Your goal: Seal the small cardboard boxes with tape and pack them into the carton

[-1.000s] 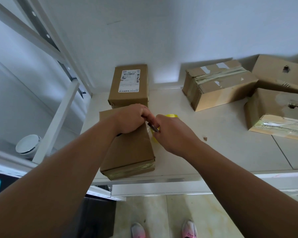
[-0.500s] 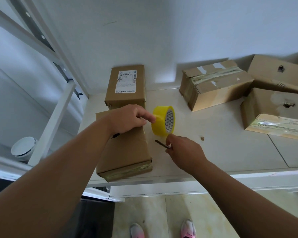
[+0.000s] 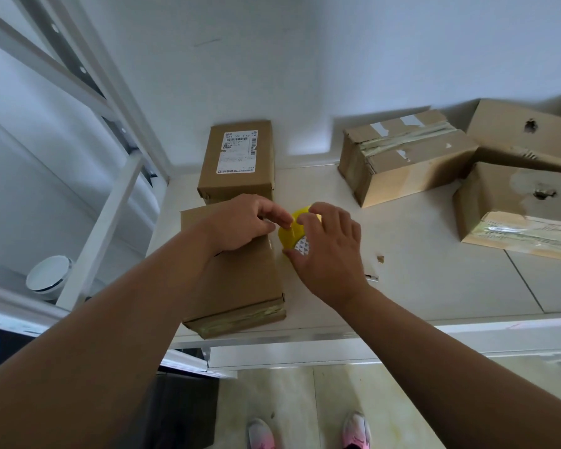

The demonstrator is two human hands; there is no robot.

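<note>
label: white label (image 3: 238, 152) on far small box (image 3: 237, 186) | text: "521 001 115…" | barcode, remaining print illegible

Your left hand (image 3: 240, 222) pinched the yellow tape roll (image 3: 289, 236), right hand (image 3: 329, 251) cupped it, just beside small box (image 3: 237, 280) on surface (image 3: 418, 270).

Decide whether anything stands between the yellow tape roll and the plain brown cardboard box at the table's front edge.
Nothing visible does. The round yellow tape roll, held by the left hand and right hand, is right beside the plain brown cardboard box. A small cardboard scrap lies off to the right.
</note>
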